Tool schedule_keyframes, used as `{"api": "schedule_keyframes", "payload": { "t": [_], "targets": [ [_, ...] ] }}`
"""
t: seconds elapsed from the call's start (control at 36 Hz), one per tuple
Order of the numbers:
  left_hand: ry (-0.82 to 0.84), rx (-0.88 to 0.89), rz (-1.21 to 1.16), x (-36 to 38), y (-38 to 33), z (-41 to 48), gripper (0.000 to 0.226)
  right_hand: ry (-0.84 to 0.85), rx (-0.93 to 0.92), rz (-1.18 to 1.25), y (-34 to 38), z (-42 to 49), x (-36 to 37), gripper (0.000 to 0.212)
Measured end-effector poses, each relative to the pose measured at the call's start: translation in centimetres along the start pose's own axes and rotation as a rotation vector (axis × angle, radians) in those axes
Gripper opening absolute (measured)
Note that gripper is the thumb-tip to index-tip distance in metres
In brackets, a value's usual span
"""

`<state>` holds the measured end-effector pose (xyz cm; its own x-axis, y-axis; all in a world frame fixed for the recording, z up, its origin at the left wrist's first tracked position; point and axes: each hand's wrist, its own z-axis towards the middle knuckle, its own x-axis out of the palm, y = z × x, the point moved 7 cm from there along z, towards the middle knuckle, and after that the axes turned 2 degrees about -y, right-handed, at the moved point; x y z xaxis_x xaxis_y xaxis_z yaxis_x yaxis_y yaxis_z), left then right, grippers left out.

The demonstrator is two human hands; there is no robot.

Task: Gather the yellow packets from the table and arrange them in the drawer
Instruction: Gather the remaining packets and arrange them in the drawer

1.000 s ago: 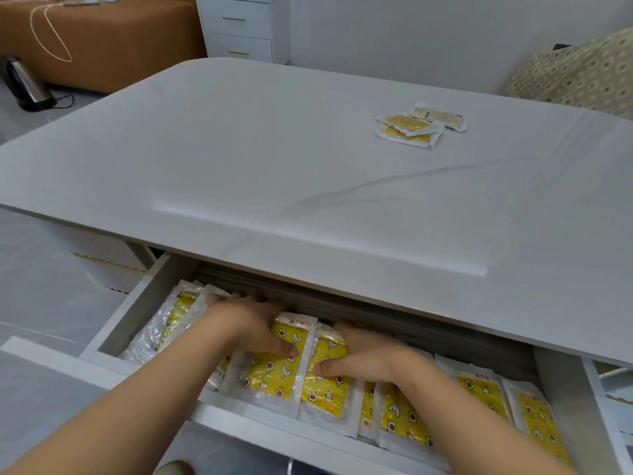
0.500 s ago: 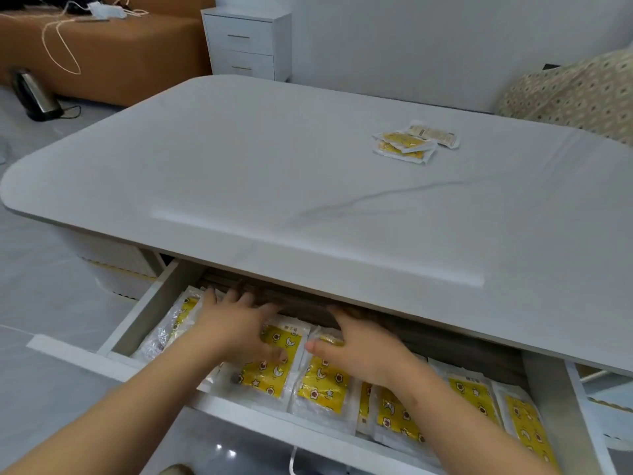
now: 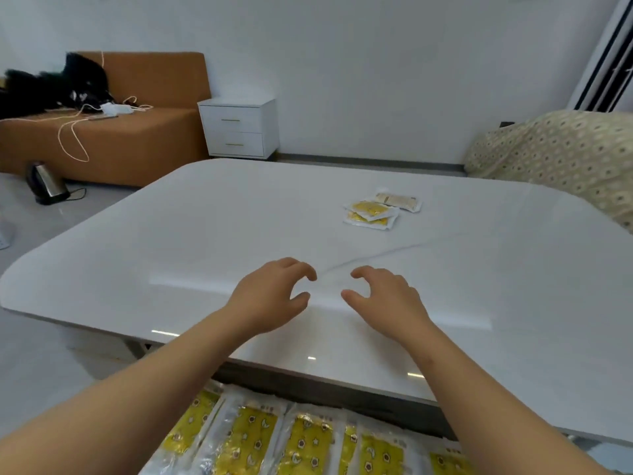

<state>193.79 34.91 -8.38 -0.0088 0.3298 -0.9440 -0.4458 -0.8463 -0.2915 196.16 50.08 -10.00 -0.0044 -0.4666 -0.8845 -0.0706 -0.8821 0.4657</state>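
Both hands seem to hover above the white table (image 3: 171,241). The left hand (image 3: 270,296) and right hand (image 3: 385,298) have loosely curled fingers and spread thumbs, and they hold nothing. The yellow packets (image 3: 371,214) left to collect lie in a small overlapping pile on the tabletop at 1 o'clock from the hands, well apart. At 6 o'clock, under the table's near edge, a row of stored packets (image 3: 308,443) lies side by side; the drawer's walls are out of view. The step in hand is probably the reach for this pile. Next, the hands need to stretch forward, gather the thin sachets together and pinch them securely.
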Motion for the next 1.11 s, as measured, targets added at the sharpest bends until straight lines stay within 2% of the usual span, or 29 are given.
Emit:
{"api": "schedule_keyframes", "payload": {
  "t": [0.22, 0.31, 0.39, 0.5, 0.58, 0.69, 0.81, 0.94, 1.06, 1.11],
  "targets": [
    [0.04, -0.026, -0.092, 5.7, -0.1, 9.9, 0.048, -0.194, 0.225, 0.008, -7.1, 7.2, 0.3, 0.055],
    [-0.017, -0.019, -0.063, 7.5, 0.0, 13.6, 0.05, -0.304, 0.294, 0.031, -8.7, 10.4, -0.4, 0.053],
    [-0.087, -0.031, -0.008, 8.4, 0.1, 17.2, 0.052, -0.351, 0.287, -0.004, -9.4, 14.1, -0.9, 0.049],
    [-0.291, 0.304, 0.12, 8.0, -2.0, 22.0, 0.045, -0.427, 0.254, -0.111, -10.1, 19.5, -2.3, 0.042],
    [-0.205, 0.404, 0.134, 8.9, -1.9, 25.4, 0.05, -0.472, 0.286, -0.086, -11.6, 23.1, -3.4, 0.042],
    [-0.026, 0.411, 0.16, 10.6, -0.6, 29.1, 0.078, -0.565, 0.529, 0.149, -15.4, 25.8, -5.1, 0.045],
    [0.153, 0.292, 0.071, 12.3, 1.0, 31.1, 0.074, -0.416, 0.458, -0.029, -15.2, 28.2, -4.4, 0.054],
    [0.039, 0.226, 0.037, 11.7, 1.4, 31.1, 0.077, -0.312, 0.395, -0.047, -14.7, 28.7, -3.8, 0.048],
    [-0.047, 0.124, 0.059, 10.7, 1.7, 29.5, 0.097, -0.309, 0.358, -0.071, -13.9, 28.2, -4.1, 0.044],
    [-0.059, 0.078, 0.08, 10.4, 2.7, 28.2, 0.096, -0.308, 0.321, -0.125, -13.4, 27.8, -4.2, 0.042]
  ]
}}
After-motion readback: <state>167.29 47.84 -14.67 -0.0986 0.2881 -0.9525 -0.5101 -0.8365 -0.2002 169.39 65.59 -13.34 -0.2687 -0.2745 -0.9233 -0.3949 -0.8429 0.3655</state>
